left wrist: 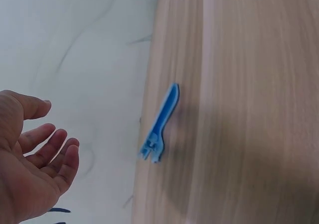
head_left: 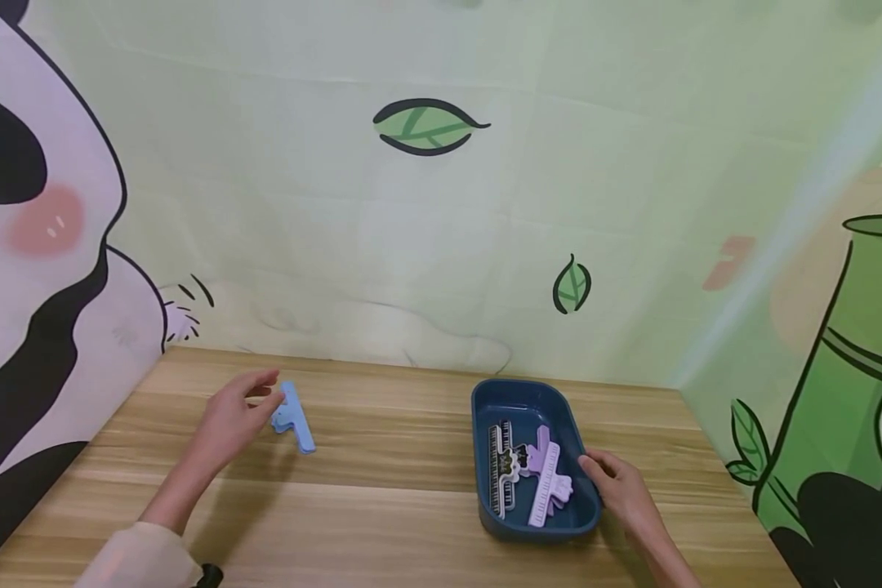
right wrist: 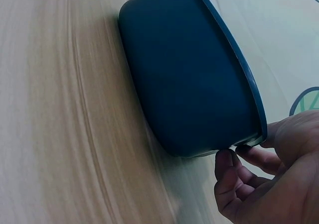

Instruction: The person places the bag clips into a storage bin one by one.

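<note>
A blue plastic clip (head_left: pixel 300 420) lies on the wooden table at the left. My left hand (head_left: pixel 238 412) hovers beside it with loosely bent fingers, overlapping its end in the head view. The left wrist view shows a gap between that hand (left wrist: pixel 35 159) and the clip (left wrist: pixel 168 109). At the right stands a dark blue plastic basket (head_left: pixel 525 535). My right hand (head_left: pixel 621 490) grips its right rim, thumb over the edge and fingers curled below, as the right wrist view shows with the basket wall (right wrist: pixel 189 74). Purple clips (head_left: pixel 544 486) and black-and-white clips (head_left: pixel 495 469) lie inside the basket.
The wooden table (head_left: pixel 382 523) meets a pale green wall cloth (head_left: pixel 301 163) at its back edge. A panda, leaves and bamboo are printed on the cloth. A dark band (head_left: pixel 210 575) shows at the left sleeve.
</note>
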Motion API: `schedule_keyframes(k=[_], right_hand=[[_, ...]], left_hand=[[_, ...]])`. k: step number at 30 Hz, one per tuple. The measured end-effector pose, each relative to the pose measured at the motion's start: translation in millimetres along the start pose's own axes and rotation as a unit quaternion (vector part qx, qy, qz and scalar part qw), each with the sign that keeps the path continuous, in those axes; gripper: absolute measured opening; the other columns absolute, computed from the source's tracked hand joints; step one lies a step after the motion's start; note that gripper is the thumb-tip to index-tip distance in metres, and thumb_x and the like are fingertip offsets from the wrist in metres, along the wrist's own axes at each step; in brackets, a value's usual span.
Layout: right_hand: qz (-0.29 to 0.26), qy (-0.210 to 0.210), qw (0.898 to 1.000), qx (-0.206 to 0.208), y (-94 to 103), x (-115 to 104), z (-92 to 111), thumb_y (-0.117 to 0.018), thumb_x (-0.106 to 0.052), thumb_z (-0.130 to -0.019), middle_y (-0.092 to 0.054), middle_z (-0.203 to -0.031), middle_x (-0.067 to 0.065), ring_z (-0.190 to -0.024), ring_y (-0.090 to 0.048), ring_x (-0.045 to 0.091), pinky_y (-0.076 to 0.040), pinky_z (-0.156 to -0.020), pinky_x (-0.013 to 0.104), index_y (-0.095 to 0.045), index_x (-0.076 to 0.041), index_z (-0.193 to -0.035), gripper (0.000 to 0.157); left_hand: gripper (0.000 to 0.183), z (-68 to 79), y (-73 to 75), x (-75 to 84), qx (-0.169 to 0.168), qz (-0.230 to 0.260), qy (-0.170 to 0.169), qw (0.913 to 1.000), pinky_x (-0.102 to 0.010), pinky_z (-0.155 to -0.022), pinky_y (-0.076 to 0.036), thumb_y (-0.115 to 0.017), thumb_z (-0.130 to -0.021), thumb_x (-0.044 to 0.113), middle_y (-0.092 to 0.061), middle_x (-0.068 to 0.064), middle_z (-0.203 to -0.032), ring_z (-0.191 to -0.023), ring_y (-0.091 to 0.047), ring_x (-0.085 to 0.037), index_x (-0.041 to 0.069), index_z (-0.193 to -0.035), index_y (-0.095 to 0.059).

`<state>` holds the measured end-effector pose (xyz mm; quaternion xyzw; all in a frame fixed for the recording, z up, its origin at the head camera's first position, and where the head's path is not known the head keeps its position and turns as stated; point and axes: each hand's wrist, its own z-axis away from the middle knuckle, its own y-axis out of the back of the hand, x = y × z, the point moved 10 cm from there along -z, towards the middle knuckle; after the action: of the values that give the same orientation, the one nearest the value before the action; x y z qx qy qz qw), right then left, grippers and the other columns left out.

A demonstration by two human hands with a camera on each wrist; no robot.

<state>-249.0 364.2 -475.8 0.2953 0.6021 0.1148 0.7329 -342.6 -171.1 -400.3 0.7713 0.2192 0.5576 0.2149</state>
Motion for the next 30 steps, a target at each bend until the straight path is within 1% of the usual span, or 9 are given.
schedule_keyframes(k=[6, 10, 15, 21, 25, 27, 30], right_hand=[[0.003, 0.004, 1.0, 0.0, 0.5, 0, 0, -0.056, -0.024, -0.108, -0.057, -0.139, 0.031, -0.126, -0.054, 0.044, -0.044, -0.108, 0.058, -0.057, 0.01, -0.139, 0.046], [0.005, 0.004, 1.0, 0.002, 1.4, 0, 1, -0.056, -0.024, -0.108, -0.058, -0.138, 0.031, -0.125, -0.055, 0.043, -0.046, -0.106, 0.057, -0.057, 0.01, -0.139, 0.046], [-0.001, 0.002, 1.0, 0.002, 1.0, 0, 1, -0.056, -0.024, -0.108, -0.059, -0.137, 0.03, -0.122, -0.057, 0.041, -0.049, -0.104, 0.055, -0.058, 0.009, -0.138, 0.045], [0.001, 0.004, 1.0, 0.002, 1.5, 0, 1, -0.056, -0.024, -0.108, -0.058, -0.138, 0.031, -0.126, -0.055, 0.044, -0.044, -0.107, 0.058, -0.058, 0.009, -0.139, 0.046], [0.006, 0.004, 1.0, 0.002, 1.5, 0, 0, -0.056, -0.025, -0.108, -0.057, -0.139, 0.031, -0.127, -0.054, 0.045, -0.043, -0.108, 0.059, -0.058, 0.009, -0.139, 0.047], [0.008, 0.002, 1.0, 0.002, 1.2, 0, 0, -0.056, -0.026, -0.108, -0.057, -0.14, 0.031, -0.128, -0.053, 0.045, -0.043, -0.108, 0.059, -0.057, 0.009, -0.139, 0.047], [0.008, 0.0, 1.0, 0.003, 1.1, 0, -1, -0.056, -0.026, -0.108, -0.057, -0.14, 0.031, -0.128, -0.053, 0.045, -0.043, -0.108, 0.059, -0.058, 0.008, -0.139, 0.047]], left_hand=[[0.047, -0.4, -1.7, -9.4, -0.007, -0.013, 0.001, 0.9999, -0.057, -0.096, -0.053, -0.066, -0.101, 0.012, -0.059, -0.033, -0.135, -0.118, -0.06, -0.046, -0.014, -0.138, -0.055], [0.048, -1.8, -4.7, -14.9, -0.019, -0.023, 0.006, 0.9995, -0.059, -0.096, -0.052, -0.066, -0.101, 0.013, -0.058, -0.035, -0.134, -0.118, -0.059, -0.048, -0.015, -0.138, -0.054], [0.05, -3.4, -10.8, -26.7, -0.044, -0.037, 0.029, 0.9979, -0.06, -0.097, -0.051, -0.065, -0.102, 0.013, -0.056, -0.036, -0.136, -0.121, -0.057, -0.05, -0.017, -0.14, -0.05], [0.052, -5.1, -19.3, -40.8, -0.063, -0.032, 0.04, 0.9967, -0.061, -0.098, -0.049, -0.065, -0.1, 0.009, -0.055, -0.039, -0.134, -0.121, -0.057, -0.053, -0.019, -0.14, -0.048], [0.053, -5.8, -25.8, -49.8, -0.079, -0.028, 0.061, 0.9946, -0.061, -0.1, -0.048, -0.064, -0.101, 0.009, -0.053, -0.039, -0.137, -0.124, -0.055, -0.053, -0.017, -0.143, -0.046], [0.053, -6.4, -28.5, -53.9, -0.084, -0.026, 0.071, 0.9936, -0.061, -0.1, -0.048, -0.063, -0.101, 0.01, -0.052, -0.039, -0.138, -0.125, -0.054, -0.053, -0.017, -0.144, -0.046], [0.053, -7.7, -30.8, -58.6, -0.085, -0.03, 0.077, 0.9929, -0.062, -0.101, -0.048, -0.063, -0.101, 0.01, -0.052, -0.04, -0.137, -0.125, -0.053, -0.053, -0.017, -0.144, -0.045]])
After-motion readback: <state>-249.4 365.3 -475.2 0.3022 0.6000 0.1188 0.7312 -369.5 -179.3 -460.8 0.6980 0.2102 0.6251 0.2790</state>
